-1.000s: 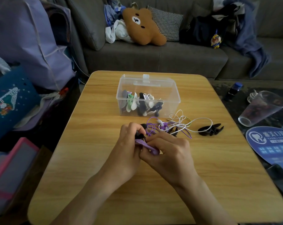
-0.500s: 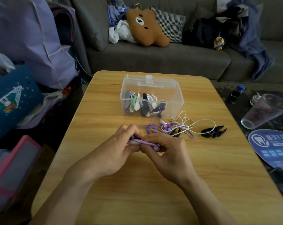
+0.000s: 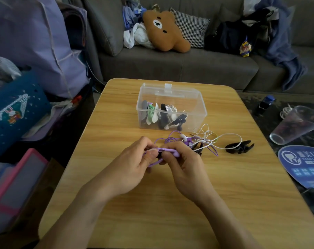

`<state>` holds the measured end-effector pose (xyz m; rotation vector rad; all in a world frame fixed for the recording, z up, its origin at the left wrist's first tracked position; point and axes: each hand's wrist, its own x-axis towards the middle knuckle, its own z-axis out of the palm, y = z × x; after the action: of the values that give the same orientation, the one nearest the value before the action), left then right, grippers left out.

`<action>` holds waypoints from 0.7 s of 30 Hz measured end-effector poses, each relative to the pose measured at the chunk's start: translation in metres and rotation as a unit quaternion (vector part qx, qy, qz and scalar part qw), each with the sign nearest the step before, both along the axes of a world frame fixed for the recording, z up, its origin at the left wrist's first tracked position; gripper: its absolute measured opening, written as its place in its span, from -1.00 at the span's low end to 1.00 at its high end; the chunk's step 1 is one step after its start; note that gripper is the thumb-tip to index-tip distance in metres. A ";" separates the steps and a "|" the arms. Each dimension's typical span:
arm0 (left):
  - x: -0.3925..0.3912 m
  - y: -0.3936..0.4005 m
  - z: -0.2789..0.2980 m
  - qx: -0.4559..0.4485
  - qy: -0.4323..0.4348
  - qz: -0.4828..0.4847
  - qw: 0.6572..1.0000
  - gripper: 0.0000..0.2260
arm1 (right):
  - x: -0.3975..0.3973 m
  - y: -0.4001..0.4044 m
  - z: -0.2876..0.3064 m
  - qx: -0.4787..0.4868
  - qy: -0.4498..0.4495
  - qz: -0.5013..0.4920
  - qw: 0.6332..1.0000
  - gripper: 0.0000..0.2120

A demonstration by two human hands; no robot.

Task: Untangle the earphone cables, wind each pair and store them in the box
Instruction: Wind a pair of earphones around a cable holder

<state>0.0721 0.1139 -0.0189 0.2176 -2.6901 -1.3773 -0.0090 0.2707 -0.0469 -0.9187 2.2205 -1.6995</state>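
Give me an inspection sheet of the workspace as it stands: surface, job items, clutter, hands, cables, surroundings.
Surface: wooden table, bare in front of the hands.
Job's things: clear box, lid open, with several wound earphones inside; purple winder held between both hands; black winder lying apart to the right.
Clutter: nothing seen on the table beyond the job's things.
Hands: left hand and right hand both pinch the purple winder.
Cables: purple cable and white cable lie tangled just in front of the box.
Surroundings: grey sofa with a bear cushion; a tipped plastic cup on the side table to the right.
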 end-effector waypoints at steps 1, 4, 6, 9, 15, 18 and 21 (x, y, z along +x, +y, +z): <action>-0.001 0.001 0.000 0.008 0.009 0.007 1.000 -0.85 | 0.001 -0.001 0.000 -0.003 -0.006 -0.010 1.000 -0.92; -0.005 0.003 -0.002 0.023 0.031 0.024 0.999 -0.81 | 0.006 -0.005 0.004 -0.018 -0.028 -0.019 0.999 -0.89; -0.007 0.005 -0.005 0.032 0.037 0.033 0.998 -0.80 | 0.007 -0.006 0.006 -0.028 -0.030 -0.024 0.999 -0.87; -0.009 0.009 -0.011 0.033 0.043 0.055 0.997 -0.81 | 0.007 -0.008 0.003 -0.018 0.004 -0.053 0.998 -0.84; -0.014 0.016 -0.021 -0.031 0.064 0.100 0.992 -0.75 | 0.012 -0.018 -0.005 -0.049 -0.021 -0.088 0.995 -0.82; -0.014 0.012 -0.023 -0.037 0.072 0.111 0.991 -0.74 | 0.011 -0.018 -0.003 -0.052 -0.082 -0.059 0.994 -0.83; -0.013 0.010 -0.020 -0.052 0.083 0.107 0.989 -0.75 | 0.005 -0.014 0.001 -0.051 -0.145 -0.019 0.988 -0.83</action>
<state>0.0594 0.1236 -0.0386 0.3551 -2.5085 -1.1391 -0.0042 0.2563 -0.0456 -0.6067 1.9885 -1.8446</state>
